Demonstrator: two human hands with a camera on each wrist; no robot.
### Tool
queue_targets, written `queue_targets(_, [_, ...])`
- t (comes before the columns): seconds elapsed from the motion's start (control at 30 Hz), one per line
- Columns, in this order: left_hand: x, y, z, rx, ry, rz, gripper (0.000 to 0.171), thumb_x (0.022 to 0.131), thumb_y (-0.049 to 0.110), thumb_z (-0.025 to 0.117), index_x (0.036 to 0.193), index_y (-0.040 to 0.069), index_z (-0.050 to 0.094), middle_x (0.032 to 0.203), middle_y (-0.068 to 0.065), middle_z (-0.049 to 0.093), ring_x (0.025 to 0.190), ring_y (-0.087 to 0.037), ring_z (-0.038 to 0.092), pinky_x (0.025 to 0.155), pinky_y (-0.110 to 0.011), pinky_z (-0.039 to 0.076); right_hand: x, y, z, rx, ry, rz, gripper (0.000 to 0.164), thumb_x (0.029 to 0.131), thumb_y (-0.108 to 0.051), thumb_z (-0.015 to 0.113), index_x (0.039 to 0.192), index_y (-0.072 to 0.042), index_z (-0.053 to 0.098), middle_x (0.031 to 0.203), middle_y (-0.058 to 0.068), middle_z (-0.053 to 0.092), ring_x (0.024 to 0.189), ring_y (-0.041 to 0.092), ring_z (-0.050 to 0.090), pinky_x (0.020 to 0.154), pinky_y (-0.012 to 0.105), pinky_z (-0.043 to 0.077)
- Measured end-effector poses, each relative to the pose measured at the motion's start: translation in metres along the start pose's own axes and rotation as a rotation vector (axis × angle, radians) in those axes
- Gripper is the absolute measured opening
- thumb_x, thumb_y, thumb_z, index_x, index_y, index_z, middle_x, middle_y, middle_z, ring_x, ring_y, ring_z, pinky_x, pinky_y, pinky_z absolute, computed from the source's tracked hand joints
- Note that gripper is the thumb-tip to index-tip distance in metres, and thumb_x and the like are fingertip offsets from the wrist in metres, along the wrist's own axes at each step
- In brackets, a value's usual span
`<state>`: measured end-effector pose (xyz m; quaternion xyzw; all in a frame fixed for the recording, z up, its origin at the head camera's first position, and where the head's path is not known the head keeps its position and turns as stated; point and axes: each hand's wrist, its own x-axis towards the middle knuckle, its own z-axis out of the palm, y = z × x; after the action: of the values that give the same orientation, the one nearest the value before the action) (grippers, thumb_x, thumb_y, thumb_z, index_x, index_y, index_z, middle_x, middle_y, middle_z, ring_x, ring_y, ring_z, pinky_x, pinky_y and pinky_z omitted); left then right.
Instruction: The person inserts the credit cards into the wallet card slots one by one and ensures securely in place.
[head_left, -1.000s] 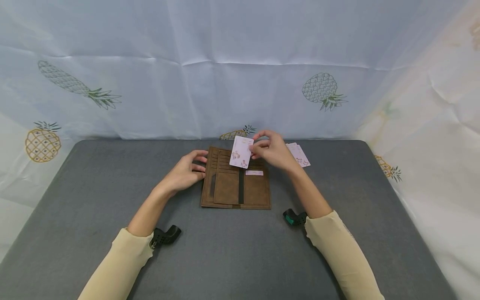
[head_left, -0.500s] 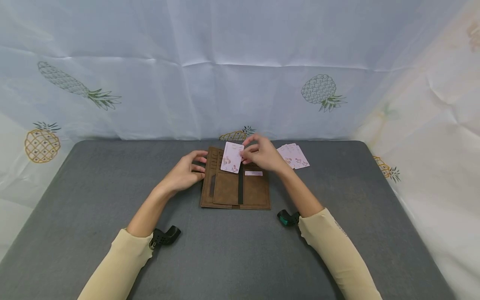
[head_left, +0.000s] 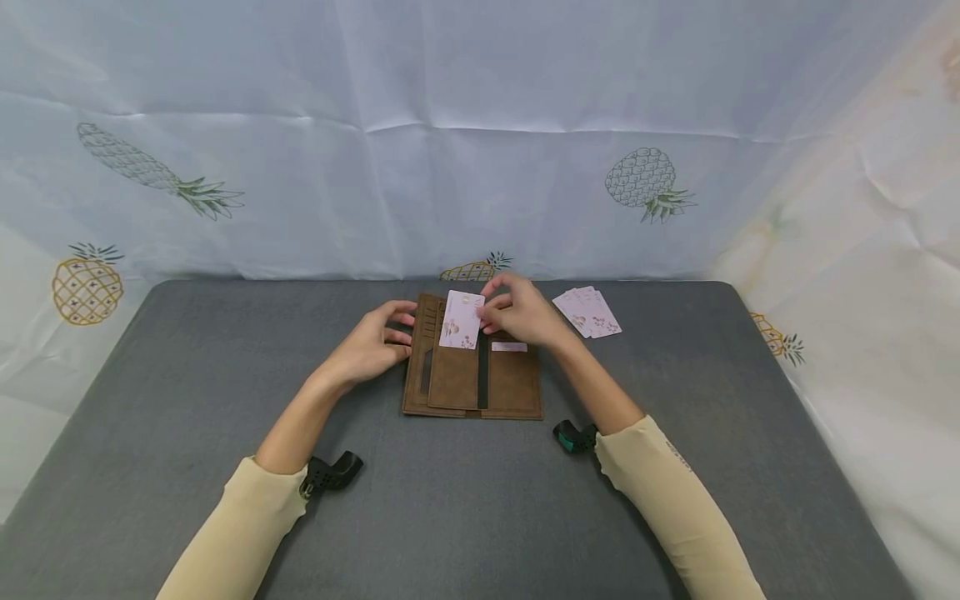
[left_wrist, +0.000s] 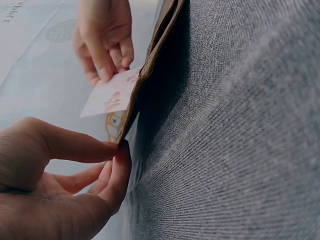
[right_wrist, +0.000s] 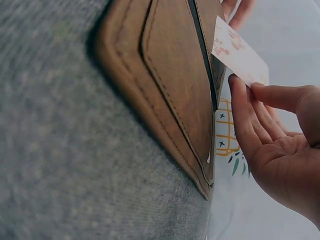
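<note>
A brown wallet (head_left: 453,379) lies spread on the table, card slots along its upper part and a dark strip down its middle. My left hand (head_left: 369,343) pinches its left edge between thumb and fingers, as the left wrist view shows. With thumb and fingertips, my right hand (head_left: 521,312) pinches a white card (head_left: 459,321) with a pink floral print by its right side. The card overlaps the left inner panel's slots in the head view; in the right wrist view the card (right_wrist: 240,52) slants with one corner right at the wallet (right_wrist: 175,70).
To the right of the wallet lie several fanned floral cards (head_left: 587,312). A pink strip (head_left: 509,347) shows in a slot of the right panel. Behind the grey table (head_left: 465,508) hangs a white curtain (head_left: 360,200) with pineapple prints.
My right hand has carried the card left and down, close over the left panel's slots, baring more of the loose cards. My left hand has stayed at the wallet's edge.
</note>
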<state>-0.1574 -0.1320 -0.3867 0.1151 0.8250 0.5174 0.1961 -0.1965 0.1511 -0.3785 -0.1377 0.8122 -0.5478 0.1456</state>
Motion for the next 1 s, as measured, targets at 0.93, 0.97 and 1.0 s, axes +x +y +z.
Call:
queue_targets(0.93, [-0.0004,-0.0009,0.0016,0.017,0.009,0.013,0.069,0.102,-0.010,0.055,0.167,0.002,0.035,0.154,-0.027,0.048,0.126,-0.040,0.063,0.095,-0.036,0.056,0.0002,0.0025,0.0059,-0.140,-0.116,-0.056,0.019,0.107,-0.001,0.062,0.124,0.001,0.053,0.093,0.025,0.078,0.082,0.021,0.076,0.077,0.030,0.062])
queue_targets(0.97, [-0.0005,-0.0007,0.0016,0.016,0.008,0.010,0.069,0.102,-0.010,0.055,0.167,0.003,0.035,0.154,-0.027,0.048,0.126,-0.040,0.063,0.095,-0.036,0.056,0.0001,0.0023,0.0062,-0.144,-0.126,-0.054,0.019,0.107,-0.001,0.062,0.124,0.001,0.054,0.093,0.024,0.078,0.082,0.021,0.075,0.077,0.029,0.060])
queue_targets(1.0, [-0.0005,-0.0005,0.0016,0.016,0.008,0.008,0.069,0.102,-0.010,0.055,0.167,0.003,0.035,0.154,-0.027,0.048,0.126,-0.039,0.063,0.095,-0.036,0.056,0.0001,0.0021,0.0065,-0.148,-0.135,-0.052,0.019,0.106,-0.001,0.062,0.124,0.001,0.054,0.093,0.024,0.078,0.082,0.020,0.074,0.077,0.029,0.059])
